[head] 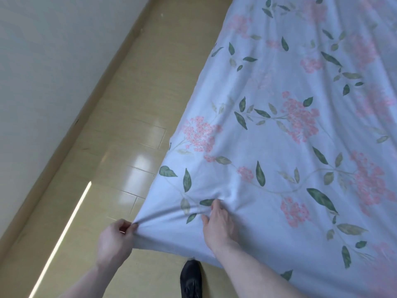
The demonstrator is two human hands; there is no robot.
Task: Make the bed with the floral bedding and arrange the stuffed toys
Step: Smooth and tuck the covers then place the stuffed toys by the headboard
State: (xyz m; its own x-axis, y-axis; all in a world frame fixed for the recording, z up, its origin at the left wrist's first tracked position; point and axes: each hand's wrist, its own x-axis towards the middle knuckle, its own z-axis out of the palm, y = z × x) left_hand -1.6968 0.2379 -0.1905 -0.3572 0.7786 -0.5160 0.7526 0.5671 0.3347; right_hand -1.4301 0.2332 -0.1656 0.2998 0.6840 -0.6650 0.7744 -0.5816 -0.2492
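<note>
Bedding (290, 136) is spreading across the bed from five o'clock up to one o'clock, looking thin, soft and light, likely to wrinkle and slide, so its corner and hem seem the best places to grip. Left hand (115, 239), at seven o'clock, is pinching the corner with curled fingers; right hand (219, 224), at six o'clock, is bunching a fold under bent fingers. Glossy wood floor (120, 147) and pale wall (43, 72) are filling nine to eleven o'clock; a dark shoe (190, 278) is showing below.

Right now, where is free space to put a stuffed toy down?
The floral sheet is bare beyond the right hand. The wooden floor between sheet and wall is bare. The corner by the left hand is crowded.
</note>
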